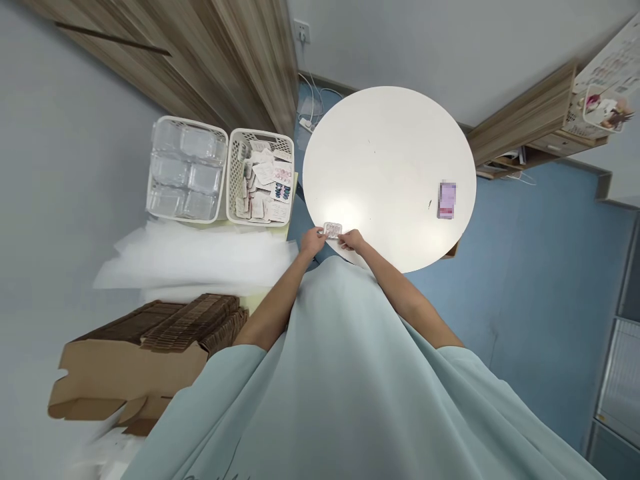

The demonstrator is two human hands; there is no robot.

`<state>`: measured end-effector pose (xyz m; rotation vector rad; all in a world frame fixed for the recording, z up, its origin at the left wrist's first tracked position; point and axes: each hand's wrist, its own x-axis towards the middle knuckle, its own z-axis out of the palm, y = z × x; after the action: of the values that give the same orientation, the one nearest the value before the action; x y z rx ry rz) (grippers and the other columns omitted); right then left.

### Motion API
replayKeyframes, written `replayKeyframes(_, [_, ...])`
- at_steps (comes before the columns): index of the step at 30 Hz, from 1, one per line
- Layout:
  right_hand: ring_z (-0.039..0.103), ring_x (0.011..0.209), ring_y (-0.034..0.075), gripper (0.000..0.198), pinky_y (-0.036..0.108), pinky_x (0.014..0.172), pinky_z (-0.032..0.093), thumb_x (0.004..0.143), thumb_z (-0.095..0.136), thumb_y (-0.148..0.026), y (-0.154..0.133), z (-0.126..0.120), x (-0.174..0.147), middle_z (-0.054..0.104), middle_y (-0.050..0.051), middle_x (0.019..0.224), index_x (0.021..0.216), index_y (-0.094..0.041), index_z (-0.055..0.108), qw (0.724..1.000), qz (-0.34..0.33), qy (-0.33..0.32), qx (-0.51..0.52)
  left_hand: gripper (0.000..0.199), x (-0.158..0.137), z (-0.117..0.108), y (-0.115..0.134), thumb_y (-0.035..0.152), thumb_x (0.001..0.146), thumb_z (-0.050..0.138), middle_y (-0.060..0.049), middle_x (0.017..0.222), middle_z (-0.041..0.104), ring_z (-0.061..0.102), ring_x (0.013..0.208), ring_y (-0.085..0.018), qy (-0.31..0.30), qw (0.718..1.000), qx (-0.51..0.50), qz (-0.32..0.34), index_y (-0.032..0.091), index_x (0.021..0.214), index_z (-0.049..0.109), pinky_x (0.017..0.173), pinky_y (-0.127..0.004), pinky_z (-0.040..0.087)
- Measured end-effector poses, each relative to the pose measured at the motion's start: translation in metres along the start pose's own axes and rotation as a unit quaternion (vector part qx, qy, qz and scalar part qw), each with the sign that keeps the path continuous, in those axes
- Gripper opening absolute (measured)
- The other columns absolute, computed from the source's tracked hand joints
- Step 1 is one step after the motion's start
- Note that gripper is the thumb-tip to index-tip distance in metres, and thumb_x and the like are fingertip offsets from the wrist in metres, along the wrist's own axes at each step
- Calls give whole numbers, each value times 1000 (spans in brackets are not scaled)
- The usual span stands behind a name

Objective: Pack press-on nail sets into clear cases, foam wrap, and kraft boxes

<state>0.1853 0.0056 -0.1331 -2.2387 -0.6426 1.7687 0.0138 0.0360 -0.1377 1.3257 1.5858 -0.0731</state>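
A small flat pack of press-on nails (333, 231), clear at the edges with pinkish pieces in rows, is at the near-left edge of the round white table (390, 153). My left hand (313, 240) pinches its left side between thumb and fingers. On the opposite side, my right hand (351, 241) has its fingers curled in and grips the pack's right edge. Left of the table, a white basket (259, 222) holds many cards of similar nails, some with dark blue pieces.
Another white basket (186, 219) contains clear plastic boxes (204, 179). White foam sheets (200, 257) and folded brown cardboard boxes (135, 367) lie at my left. A purple, blurred item (447, 200) rests on the table's right side. Cables (313, 100) run along the wall behind.
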Motion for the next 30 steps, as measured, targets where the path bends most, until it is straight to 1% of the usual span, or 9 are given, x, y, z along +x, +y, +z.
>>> replayKeyframes(5, [67, 59, 12, 20, 22, 60, 54, 99, 71, -21, 5, -2, -5, 78, 10, 81, 82, -11, 71, 998, -12, 3, -61, 62, -5, -2, -5, 32, 99, 66, -12, 112, 82, 75, 104, -28, -48, 999, -11, 13, 13, 156, 55, 97, -37, 52])
replayKeyframes(8, [72, 69, 15, 20, 24, 72, 56, 100, 72, -25, 8, -8, -17, 80, 10, 89, 84, -13, 74, 992, -35, 0, -122, 59, -21, -7, -13, 32, 99, 65, -13, 123, 81, 74, 111, -30, -46, 998, -37, 23, 15, 155, 56, 103, -40, 52])
replayKeyframes(11, [76, 85, 17, 16, 25, 86, 55, 102, 70, -30, 12, -12, -37, 81, 8, 108, 99, -17, 78, 978, -87, -4, -189, 51, -48, -15, -30, 33, 97, 68, -11, 128, 80, 75, 111, -30, -15, 996, -83, 34, 20, 146, 65, 106, -41, 52])
replayKeyframes(13, [77, 94, 18, 22, 27, 91, 55, 103, 66, -33, 13, -12, -53, 80, 8, 119, 115, -19, 78, 957, -156, -3, -245, 47, -71, -22, -46, 35, 96, 70, -9, 129, 79, 76, 108, -29, 17, 991, -127, 26, 25, 142, 68, 105, -39, 53])
replayKeyframes(17, [75, 95, 20, 31, 30, 92, 56, 103, 63, -35, 6, -1, -77, 81, 7, 117, 128, -20, 75, 931, -209, -32, -297, 45, -115, -39, -85, 36, 97, 67, -8, 134, 76, 75, 105, -27, 117, 973, -198, -9, 27, 141, 67, 101, -40, 56])
replayKeyframes(20, [74, 90, 20, 33, 31, 90, 56, 103, 62, -38, -9, 18, -84, 81, 6, 118, 130, -21, 74, 914, -238, -66, -322, 45, -135, -51, -116, 36, 98, 65, -14, 142, 69, 71, 115, -30, 230, 947, -221, -35, 23, 141, 66, 102, -43, 56])
replayKeyframes(23, [73, 90, 20, 32, 32, 89, 56, 103, 63, -36, -30, 48, -83, 81, 7, 118, 129, -21, 74, 883, -282, -103, -361, 51, -139, -64, -145, 33, 96, 67, -18, 150, 59, 59, 136, -34, 329, 916, -222, -62, 20, 144, 62, 114, -47, 51])
replayKeyframes(27, [73, 91, 22, 30, 33, 89, 54, 103, 64, -32, -62, 99, -78, 81, 8, 116, 127, -18, 76, 832, -341, -143, -414, 60, -125, -84, -178, 26, 92, 70, -22, 155, 52, 42, 154, -38, 382, 898, -202, -83, 15, 150, 56, 132, -52, 30])
replayKeyframes(30, [73, 93, 23, 30, 34, 91, 54, 105, 63, -32, -83, 134, -81, 80, 8, 116, 129, -19, 75, 801, -375, -162, -438, 61, -112, -96, -193, 23, 93, 69, -23, 160, 47, 38, 156, -39, 391, 896, -184, -100, 14, 151, 53, 133, -54, 26])
